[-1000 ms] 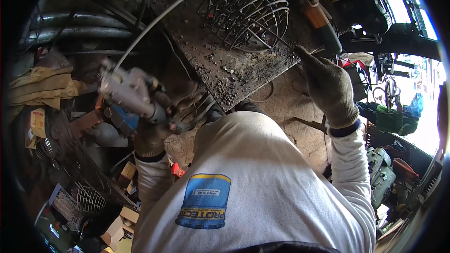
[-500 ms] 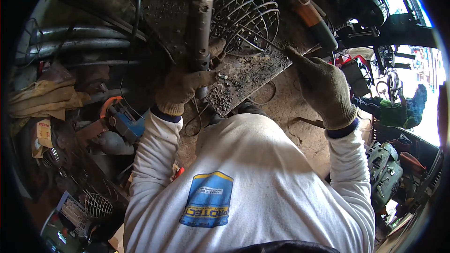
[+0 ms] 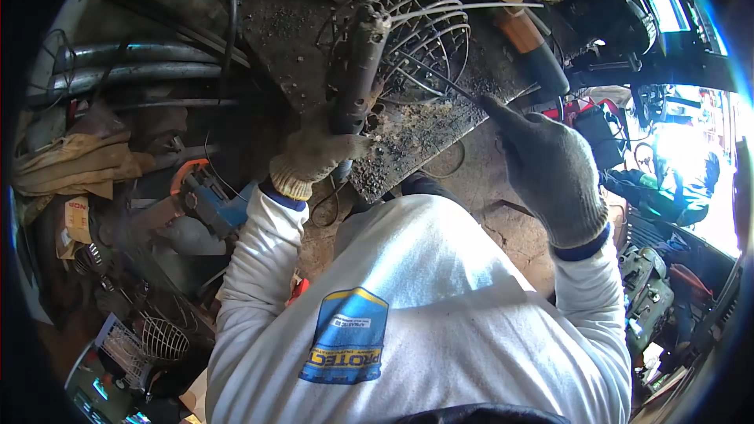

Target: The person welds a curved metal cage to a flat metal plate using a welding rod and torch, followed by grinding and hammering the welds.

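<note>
My gloved left hand [image 3: 314,159] is closed around the lower end of a dark metal tube [image 3: 361,71] with holes in its side. The tube leans slightly to the right over the worktable [image 3: 420,129], which is strewn with dark grit. A pale rod [image 3: 471,8] reaches rightward from the tube's top; whether it is fixed there I cannot tell. On the table beyond stands a rounded cage of bent metal bars [image 3: 428,27]. My gloved right hand [image 3: 550,169] grips a thin dark rod [image 3: 440,74], whose far end points at the cage and tube.
An angle grinder [image 3: 538,51] with a tan disc lies at the table's right. Left of me are a blue and orange power tool [image 3: 216,196], folded cloth [image 3: 78,165] and metal pipes [image 3: 141,55]. Another person [image 3: 675,188] is at far right beside a bright glare.
The tube's top has tipped rightward and come a little nearer. My right hand has shifted slightly nearer with its rod. A bright glare has appeared by the other person.
</note>
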A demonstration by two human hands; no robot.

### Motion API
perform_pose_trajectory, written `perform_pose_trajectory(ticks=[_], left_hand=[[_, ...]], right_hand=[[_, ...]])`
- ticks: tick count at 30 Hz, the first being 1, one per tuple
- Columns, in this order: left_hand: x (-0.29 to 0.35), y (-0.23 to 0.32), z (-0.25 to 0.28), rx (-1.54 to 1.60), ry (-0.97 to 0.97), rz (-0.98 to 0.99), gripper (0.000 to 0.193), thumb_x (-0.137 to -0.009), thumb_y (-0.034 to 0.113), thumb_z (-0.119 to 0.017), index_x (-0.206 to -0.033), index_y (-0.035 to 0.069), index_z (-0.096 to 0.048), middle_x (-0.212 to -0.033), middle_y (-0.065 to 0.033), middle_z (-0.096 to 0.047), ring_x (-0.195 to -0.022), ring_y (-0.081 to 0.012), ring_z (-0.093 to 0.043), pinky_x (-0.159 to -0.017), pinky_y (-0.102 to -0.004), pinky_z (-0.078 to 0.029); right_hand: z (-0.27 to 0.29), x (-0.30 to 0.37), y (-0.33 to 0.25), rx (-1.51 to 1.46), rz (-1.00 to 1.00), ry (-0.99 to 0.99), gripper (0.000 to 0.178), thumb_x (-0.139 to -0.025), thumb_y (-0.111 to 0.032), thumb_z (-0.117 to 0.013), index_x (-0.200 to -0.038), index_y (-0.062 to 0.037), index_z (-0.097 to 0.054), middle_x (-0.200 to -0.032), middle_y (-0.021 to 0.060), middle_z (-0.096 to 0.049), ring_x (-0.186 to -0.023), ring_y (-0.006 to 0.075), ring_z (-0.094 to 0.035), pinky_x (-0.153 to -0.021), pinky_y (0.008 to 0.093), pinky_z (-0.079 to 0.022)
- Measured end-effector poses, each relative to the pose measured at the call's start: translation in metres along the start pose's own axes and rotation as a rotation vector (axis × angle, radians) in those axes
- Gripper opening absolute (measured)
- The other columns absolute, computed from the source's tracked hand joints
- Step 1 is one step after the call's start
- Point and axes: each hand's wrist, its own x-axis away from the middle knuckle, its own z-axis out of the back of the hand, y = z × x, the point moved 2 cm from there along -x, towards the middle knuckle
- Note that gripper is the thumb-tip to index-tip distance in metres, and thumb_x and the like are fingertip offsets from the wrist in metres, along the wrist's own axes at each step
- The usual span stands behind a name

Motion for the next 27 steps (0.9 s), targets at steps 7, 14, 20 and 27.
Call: perform_pose_trajectory(ticks=[7,14,20,27], left_hand=[[-0.001,0.002,-0.003,-0.048,0.02,0.026,0.05,-0.074,0.021,-0.086,-0.117,0.004,-0.065,-0.097,-0.0016,-0.065,-0.086,-0.0133,-0.058,-0.079,-0.0307,-0.051],[-0.001,-0.008,0.001,0.098,0.058,-0.03,0.049,-0.075,0.022,-0.086,-0.116,0.004,-0.065,-0.092,-0.0025,-0.063,-0.083,-0.0154,-0.06,-0.077,-0.0299,-0.052],[0.011,-0.006,0.001,0.013,0.159,-0.018,0.048,-0.078,0.011,-0.081,-0.12,0.001,-0.06,-0.118,-0.012,-0.065,-0.101,-0.022,-0.066,-0.089,-0.0341,-0.056],[0.066,0.007,0.003,0.44,0.122,-0.083,0.053,-0.081,0.007,-0.074,-0.128,-0.001,-0.053,-0.12,-0.0175,-0.064,-0.082,-0.0197,-0.069,-0.069,-0.033,-0.061]], right_hand=[[-0.029,0.009,0.004,-0.13,0.0,0.04,0.045,-0.094,-0.007,-0.056,-0.139,-0.015,-0.059,-0.106,0.0177,-0.071,-0.091,0.0354,-0.07,-0.075,0.0435,-0.057],[-0.043,0.012,0.008,-0.153,0.118,0.237,0.043,-0.093,-0.012,-0.058,-0.136,-0.0167,-0.061,-0.083,0.0115,-0.067,-0.073,0.0319,-0.068,-0.061,0.0437,-0.053],[-0.047,0.01,0.009,-0.099,0.081,0.22,0.042,-0.094,-0.013,-0.059,-0.135,-0.0164,-0.061,-0.082,0.011,-0.066,-0.074,0.0318,-0.067,-0.061,0.0439,-0.053],[-0.047,0.01,0.009,-0.143,0.05,0.188,0.042,-0.095,-0.013,-0.056,-0.137,-0.0179,-0.06,-0.083,0.0117,-0.067,-0.076,0.033,-0.068,-0.062,0.0442,-0.054]])
